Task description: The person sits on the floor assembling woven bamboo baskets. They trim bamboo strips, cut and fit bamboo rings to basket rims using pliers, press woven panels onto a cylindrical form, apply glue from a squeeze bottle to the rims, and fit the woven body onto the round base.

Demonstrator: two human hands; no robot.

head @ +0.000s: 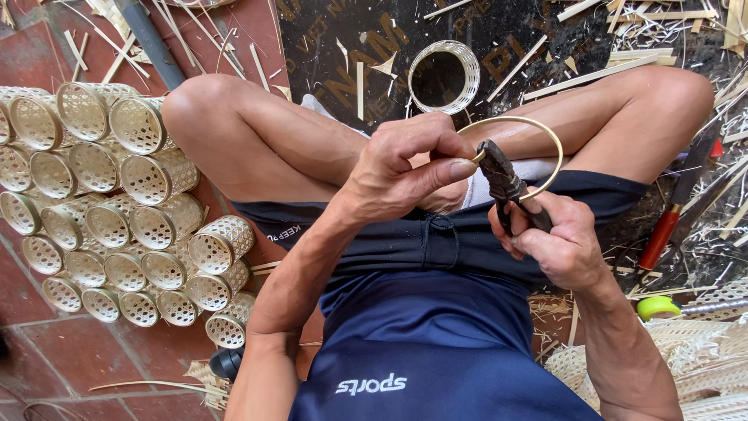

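Bamboo everywhere: pale strips and shavings (623, 35) scattered over the dark mat (327, 47) and red tile floor (86, 351). Person seated cross-legged, seen from above, knees wide.

Left hand (405, 168) closed in a pinch on a thin bamboo hoop (545, 136), thumb and fingertips pressed together on the near-left part of the ring, just over the lap. Hoop stands roughly on edge, arcing up and right from the pinch and curving back down toward the right hand.

Right hand (557, 242) clenched around the handles of dark pliers (502, 183). Pliers point up and left; their tip meets the hoop right beside the left thumb. Whether the tip bites the ring or only touches it, cannot tell.

Beyond the hands, between the knees, one small woven cylinder (444, 76) sits upright on the mat, open end up.

To the person's left, a stack of finished woven cylinders (117, 210) lies on its side, mesh bottoms facing the camera, packed touching one another, against the left thigh.

To the right: a red-handled tool (662, 234) on the floor near the right knee; a green-capped object (658, 306) near the right forearm; loose woven matting (701, 366) at the lower right corner.
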